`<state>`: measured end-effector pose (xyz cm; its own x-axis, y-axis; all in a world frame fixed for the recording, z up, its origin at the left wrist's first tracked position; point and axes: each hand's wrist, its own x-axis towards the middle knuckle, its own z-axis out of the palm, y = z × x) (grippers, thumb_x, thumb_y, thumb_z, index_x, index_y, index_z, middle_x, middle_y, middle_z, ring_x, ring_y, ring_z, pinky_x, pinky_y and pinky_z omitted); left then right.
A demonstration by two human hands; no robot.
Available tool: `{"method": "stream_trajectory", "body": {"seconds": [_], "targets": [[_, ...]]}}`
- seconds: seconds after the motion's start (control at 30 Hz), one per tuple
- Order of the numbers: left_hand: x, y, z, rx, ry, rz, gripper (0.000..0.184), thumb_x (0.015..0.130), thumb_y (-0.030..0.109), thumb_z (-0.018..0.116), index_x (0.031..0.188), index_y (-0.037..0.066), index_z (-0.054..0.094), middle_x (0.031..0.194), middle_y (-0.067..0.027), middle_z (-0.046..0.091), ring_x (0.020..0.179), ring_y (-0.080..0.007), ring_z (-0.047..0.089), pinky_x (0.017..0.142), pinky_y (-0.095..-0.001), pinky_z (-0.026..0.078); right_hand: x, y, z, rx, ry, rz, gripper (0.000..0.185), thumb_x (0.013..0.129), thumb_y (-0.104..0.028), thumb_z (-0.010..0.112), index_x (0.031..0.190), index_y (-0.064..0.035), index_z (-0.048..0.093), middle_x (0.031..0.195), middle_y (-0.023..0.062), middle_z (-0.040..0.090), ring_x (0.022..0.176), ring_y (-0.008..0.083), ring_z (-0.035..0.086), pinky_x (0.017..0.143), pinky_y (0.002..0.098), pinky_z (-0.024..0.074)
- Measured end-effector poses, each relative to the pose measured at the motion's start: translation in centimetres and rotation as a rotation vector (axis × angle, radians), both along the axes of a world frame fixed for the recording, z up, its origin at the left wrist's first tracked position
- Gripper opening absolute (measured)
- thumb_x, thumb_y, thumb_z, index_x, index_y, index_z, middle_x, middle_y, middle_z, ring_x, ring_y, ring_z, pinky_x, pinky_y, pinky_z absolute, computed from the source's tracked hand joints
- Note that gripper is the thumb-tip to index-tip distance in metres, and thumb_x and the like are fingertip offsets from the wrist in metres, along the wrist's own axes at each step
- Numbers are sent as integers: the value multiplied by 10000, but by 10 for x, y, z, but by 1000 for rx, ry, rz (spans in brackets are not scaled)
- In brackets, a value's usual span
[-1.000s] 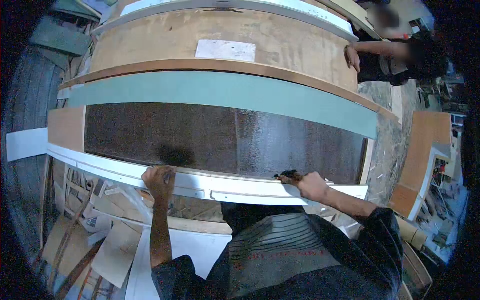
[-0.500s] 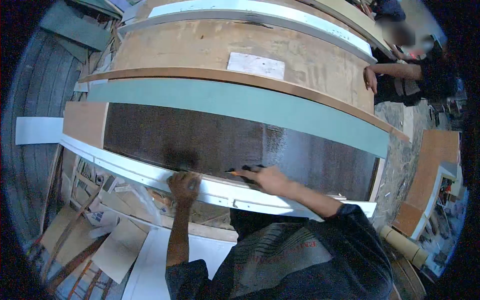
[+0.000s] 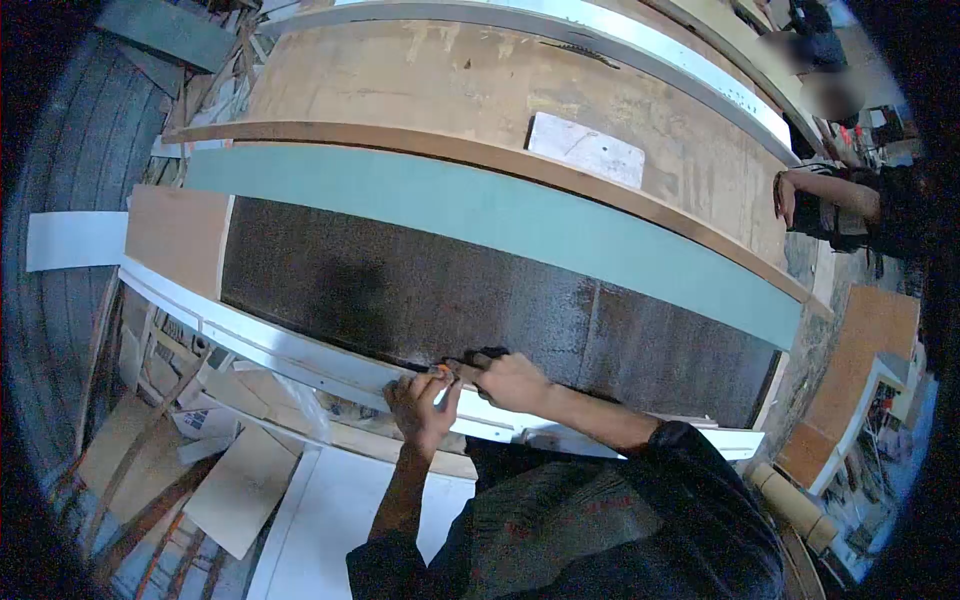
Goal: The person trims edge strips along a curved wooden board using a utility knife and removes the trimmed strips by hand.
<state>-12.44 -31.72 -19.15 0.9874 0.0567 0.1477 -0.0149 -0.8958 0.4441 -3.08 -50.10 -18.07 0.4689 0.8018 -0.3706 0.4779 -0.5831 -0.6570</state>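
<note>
My right hand (image 3: pixel 512 383) is closed around a small dark tool (image 3: pixel 484 356) with an orange part, its exact kind unclear. Beside it, the fingers of my left hand (image 3: pixel 420 408) are bent together at the tool's orange end; whatever they pinch is too small to make out. Both hands are over the white edge strip (image 3: pixel 340 368) along the near side of a long panel. Behind that strip lies the panel's dark brown, shiny surface (image 3: pixel 450 285).
A pale green strip (image 3: pixel 420 190) and a wooden strip (image 3: pixel 380 136) run along the far side. Beyond them, a white plate (image 3: pixel 586 150) lies on a plywood board (image 3: pixel 400 80). Another person's hand (image 3: pixel 786 196) rests at the right. Scrap boards (image 3: pixel 243 490) stand lower left.
My left hand has moved right along the white strip to meet the tool. The right hand has shifted slightly left and down. The camera view has turned a little.
</note>
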Motion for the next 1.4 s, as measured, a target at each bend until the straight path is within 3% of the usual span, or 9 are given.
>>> {"method": "stream_trajectory", "body": {"seconds": [0.17, 0.53, 0.63, 0.83, 0.93, 1.03, 1.1, 1.2, 1.4], "targets": [[2, 0, 5, 22, 40, -14, 216, 713, 229, 835, 850, 195, 672, 907, 21, 627, 867, -240, 569, 814, -423, 372, 2, -3, 1, -37, 37, 8, 218, 785, -143, 626, 933, -10, 715, 1010, 218, 685, 783, 366, 714, 692, 493, 580], [-2, 1, -4, -75, -23, -33, 260, 735, 171, 834, 913, 182, 645, 940, 12, 658, 891, -212, 609, 826, -417, 374, -1, -13, 6, -28, 11, 7, 133, 744, -132, 636, 734, -35, 726, 729, 182, 693, 722, 354, 712, 645, 473, 575], [2, 2, 1, -24, 3, -50, 246, 730, 182, 829, 899, 185, 650, 940, 20, 659, 886, -200, 608, 817, -409, 373, 1, -11, 7, -58, 28, 29, 174, 761, -117, 628, 874, -29, 724, 809, 195, 700, 762, 351, 714, 657, 471, 579], [2, 1, 2, -5, 13, -37, 241, 718, 206, 833, 871, 193, 648, 940, 38, 659, 883, -194, 602, 817, -410, 369, 6, -4, 7, -1, 26, 15, 558, 793, -117, 617, 1342, -54, 541, 1011, 208, 666, 783, 363, 709, 658, 485, 583], [-3, 3, -7, 57, -15, -39, 231, 736, 274, 831, 870, 207, 655, 953, 36, 627, 853, -204, 589, 836, -422, 376, 4, 0, 1, -74, 92, 127, 665, 839, -120, 578, 1482, -152, 412, 1135, 211, 637, 818, 391, 692, 687, 487, 571], [0, 1, -4, 17, 14, -32, 236, 718, 285, 839, 847, 206, 659, 929, 29, 633, 848, -214, 591, 838, -427, 384, 5, -1, 8, -42, 79, 107, 617, 835, -116, 577, 1440, -115, 459, 1126, 206, 640, 830, 393, 692, 686, 492, 565], [2, -1, 2, 18, -6, -20, 245, 695, 219, 848, 848, 198, 658, 895, 2, 666, 884, -228, 611, 819, -427, 394, 1, 0, 12, 79, -30, -34, 357, 813, -143, 601, 1148, -34, 659, 940, 209, 690, 772, 365, 712, 659, 487, 578], [-1, 0, 0, 46, 6, -24, 250, 693, 227, 846, 856, 190, 659, 893, -4, 678, 884, -228, 616, 819, -430, 400, 0, 7, 5, 52, -79, 46, 214, 803, -156, 605, 934, -40, 727, 872, 200, 709, 762, 354, 717, 654, 479, 575], [-6, 3, -15, 62, -26, -6, 191, 743, 317, 795, 818, 171, 698, 844, -31, 639, 847, -263, 596, 827, -462, 389, -8, -30, 7, 51, -115, 55, 171, 796, -152, 606, 817, -39, 732, 789, 204, 709, 757, 354, 721, 651, 474, 576]]}}
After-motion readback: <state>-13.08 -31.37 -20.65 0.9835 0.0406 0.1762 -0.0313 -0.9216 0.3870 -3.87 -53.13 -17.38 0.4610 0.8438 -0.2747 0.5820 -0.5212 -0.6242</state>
